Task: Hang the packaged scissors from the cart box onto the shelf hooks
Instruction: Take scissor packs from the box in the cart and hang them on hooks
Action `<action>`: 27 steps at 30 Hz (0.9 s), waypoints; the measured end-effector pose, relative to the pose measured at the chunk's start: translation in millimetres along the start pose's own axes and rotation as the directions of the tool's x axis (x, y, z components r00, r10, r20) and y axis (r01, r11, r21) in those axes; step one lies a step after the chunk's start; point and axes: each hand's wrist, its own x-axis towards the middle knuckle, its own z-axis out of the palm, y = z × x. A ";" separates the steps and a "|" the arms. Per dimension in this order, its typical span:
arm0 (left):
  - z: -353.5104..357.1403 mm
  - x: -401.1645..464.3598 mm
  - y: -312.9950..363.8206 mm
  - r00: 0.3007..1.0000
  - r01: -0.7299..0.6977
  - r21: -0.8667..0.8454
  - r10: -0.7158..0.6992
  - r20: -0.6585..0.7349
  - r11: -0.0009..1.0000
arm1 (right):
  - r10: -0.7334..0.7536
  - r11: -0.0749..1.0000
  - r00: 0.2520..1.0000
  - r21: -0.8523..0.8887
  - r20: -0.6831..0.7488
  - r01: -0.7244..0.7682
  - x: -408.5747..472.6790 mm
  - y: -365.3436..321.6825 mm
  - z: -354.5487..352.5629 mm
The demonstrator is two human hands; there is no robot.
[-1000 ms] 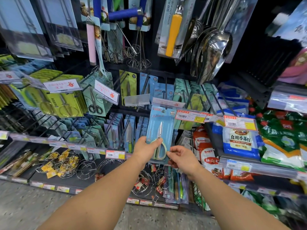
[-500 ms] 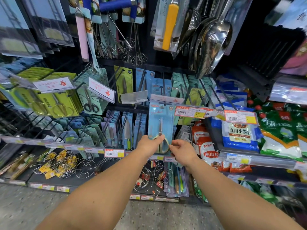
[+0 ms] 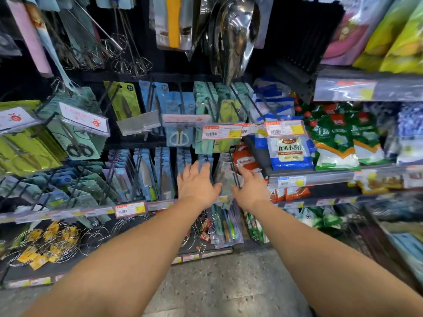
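**Blue scissors card on its hook, both hands free below it**

A shop aisle fills the view: a dark peg wall (image 3: 297, 37) crowded with carded kitchen tools, and a speckled floor (image 3: 229, 282) at the bottom. The cart box is not in view.

The packaged scissors (image 3: 179, 136) hang from a hook (image 3: 183, 99) above and just beyond the fingertips of the left hand (image 3: 196, 186), behind a clear price flap (image 3: 185, 118). The left hand is spread, fingers straight and apart, holding nothing. The right hand (image 3: 250, 191) sits just to its right, fingers loosely extended and likewise empty. Neither touches the blue card; between the two hands lies a lower row of packs (image 3: 225, 177). The frame is blurred, so whether any fingertip brushes those packs cannot be told.

The pack looks like a flat card with a clear blister over metal blades: probably light, stiff across its face, yet easy to crease at the corners. The plastic front is likely slick. A sound grip would be a pinch on the lower card edge, thumb in front, guiding the punched hole along the wire. Yellow price tags (image 3: 221, 133) up and right of the hands could snag a card being pushed in.
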 end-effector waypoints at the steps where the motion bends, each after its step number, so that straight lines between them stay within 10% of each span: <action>1: 1.6 -1.1 13.7 0.999 -0.047 0.029 0.047 0.010 0.998 | 0.011 0.999 1.000 -0.034 -0.012 -0.011 -1.9 9.9 -6.6; 27: 184.6 -95.3 512.5 0.751 -0.639 0.151 0.568 0.336 0.755 | 0.558 0.822 0.801 0.014 -0.217 -0.569 -151.2 497.5 -235.8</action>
